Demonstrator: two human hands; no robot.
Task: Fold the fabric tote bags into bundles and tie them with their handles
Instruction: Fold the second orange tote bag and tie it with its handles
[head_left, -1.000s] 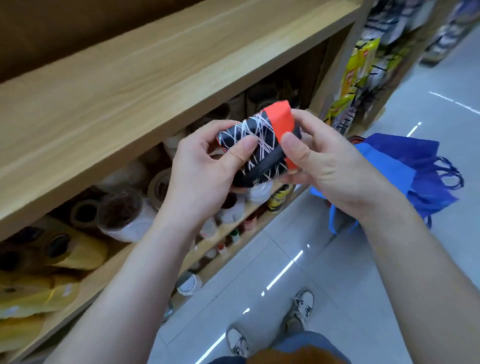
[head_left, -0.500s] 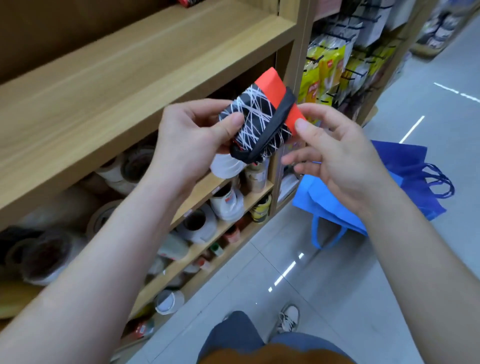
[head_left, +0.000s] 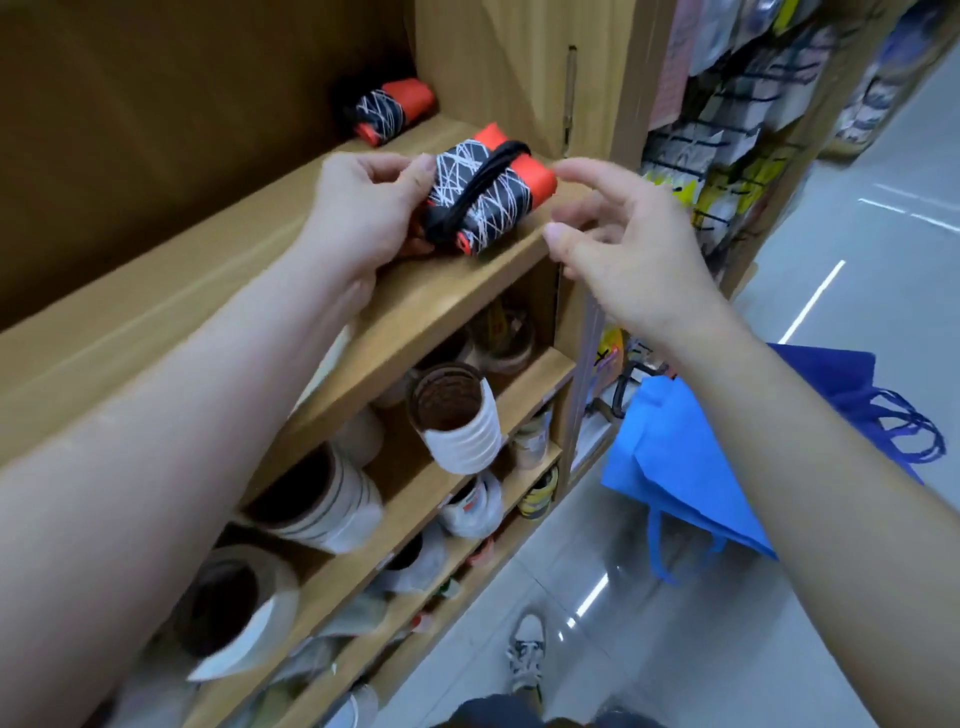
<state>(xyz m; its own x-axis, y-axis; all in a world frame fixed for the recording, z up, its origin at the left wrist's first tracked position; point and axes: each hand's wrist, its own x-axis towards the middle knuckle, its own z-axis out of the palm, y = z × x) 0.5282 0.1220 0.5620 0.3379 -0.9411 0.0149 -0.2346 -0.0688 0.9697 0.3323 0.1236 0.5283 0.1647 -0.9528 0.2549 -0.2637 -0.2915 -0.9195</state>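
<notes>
A folded tote bundle, black with white lines and orange ends, has a black handle tied across it. It sits at the front right of the wooden shelf. My left hand grips its left end, thumb on top. My right hand hovers just right of the bundle, fingers loosely spread, holding nothing. A second tied bundle of the same pattern lies at the back of the shelf. Two blue fabric tote bags lie unfolded on the floor at the right.
Lower shelves hold several tape rolls and small containers. A wooden upright bounds the shelf on the right. Hanging packaged goods fill the rack beyond. Grey tiled floor runs to the right; my shoe shows below.
The bundle went from mid-air between both hands down onto the shelf. My right hand let go of it and drew off to the right. The view swung right along the shelf.
</notes>
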